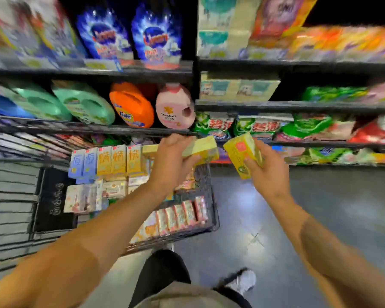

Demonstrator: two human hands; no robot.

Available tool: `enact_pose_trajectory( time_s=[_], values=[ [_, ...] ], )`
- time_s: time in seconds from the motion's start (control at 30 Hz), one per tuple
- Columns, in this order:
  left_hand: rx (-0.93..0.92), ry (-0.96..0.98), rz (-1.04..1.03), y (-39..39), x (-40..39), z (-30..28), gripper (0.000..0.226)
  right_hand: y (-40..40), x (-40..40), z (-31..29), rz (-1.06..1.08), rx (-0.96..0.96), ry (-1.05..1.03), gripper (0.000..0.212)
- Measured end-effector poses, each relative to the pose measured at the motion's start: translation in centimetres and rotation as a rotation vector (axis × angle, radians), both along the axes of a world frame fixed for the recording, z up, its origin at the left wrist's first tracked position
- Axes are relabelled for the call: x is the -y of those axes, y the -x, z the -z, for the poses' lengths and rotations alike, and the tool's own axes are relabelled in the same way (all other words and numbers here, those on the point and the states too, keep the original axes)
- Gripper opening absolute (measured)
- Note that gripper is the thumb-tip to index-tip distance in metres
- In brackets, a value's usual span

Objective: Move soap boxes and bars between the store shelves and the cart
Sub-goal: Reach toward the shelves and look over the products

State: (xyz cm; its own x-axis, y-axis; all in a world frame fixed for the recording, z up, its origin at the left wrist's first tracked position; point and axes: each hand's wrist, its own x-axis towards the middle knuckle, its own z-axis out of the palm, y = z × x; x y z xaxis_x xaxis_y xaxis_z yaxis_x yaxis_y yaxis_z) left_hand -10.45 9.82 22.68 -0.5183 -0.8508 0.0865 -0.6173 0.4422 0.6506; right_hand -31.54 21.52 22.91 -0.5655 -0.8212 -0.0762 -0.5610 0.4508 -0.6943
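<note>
Holding one yellow soap box in each hand, you stand between the cart and the shelves. Only the head view is on offer, and it is smeared by motion.

Your left hand [172, 161], just above centre, grips a pale yellow box [201, 150] by its near end, fingers wrapped under it and thumb on top, so the long side points toward 2 o'clock. It hangs over the far right corner of the cart [212, 215], which suggests it is either just lifted from the load or about to go into it; you cannot tell which from this picture.

Your right hand [268, 172], toward 3 o'clock of the left, holds a brighter yellow box [240, 155]. The fingers curl round its right edge and the thumb presses the front face, tilting the top toward 11 o'clock. The two boxes are near each other but apart.

At 9 o'clock of the hands, the cart carries upright rows of blue and yellow boxes [111, 160], with paler packs and pink-wrapped bars [182, 213] nearer you. Standing them on end packs them tightly and keeps the labels readable.

At 12 o'clock, the shelves [298, 106] hold detergent jugs and green bags; an open slot for soap is not visible. Floor and your shoe lie at 6 o'clock.
</note>
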Motion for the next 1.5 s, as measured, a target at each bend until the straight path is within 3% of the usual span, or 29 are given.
enact_pose_trajectory(
  time_s=[0.17,0.37,0.67,1.2,1.5],
  values=[
    [-0.020,0.147,0.058,8.7,-7.4,-5.9,0.047,8.8,-8.9,-5.2,0.045,-0.030,0.105,0.051],
    [-0.083,0.237,0.158,19.9,-14.6,-12.8,0.045,19.4,-19.0,-12.3,0.085,-0.233,0.203,0.049],
    [-0.213,0.457,0.288,33.8,-17.5,-23.2,0.041,31.9,-25.6,-21.8,0.188,-0.455,0.281,0.049],
    [-0.367,0.678,0.296,56.5,-10.8,-37.0,0.051,52.8,-17.2,-33.6,0.158,-0.682,0.405,0.044],
    [-0.423,0.833,0.233,65.3,-7.5,-43.2,0.040,60.0,-11.3,-36.5,0.118,-0.651,0.472,0.051]
  ],
)
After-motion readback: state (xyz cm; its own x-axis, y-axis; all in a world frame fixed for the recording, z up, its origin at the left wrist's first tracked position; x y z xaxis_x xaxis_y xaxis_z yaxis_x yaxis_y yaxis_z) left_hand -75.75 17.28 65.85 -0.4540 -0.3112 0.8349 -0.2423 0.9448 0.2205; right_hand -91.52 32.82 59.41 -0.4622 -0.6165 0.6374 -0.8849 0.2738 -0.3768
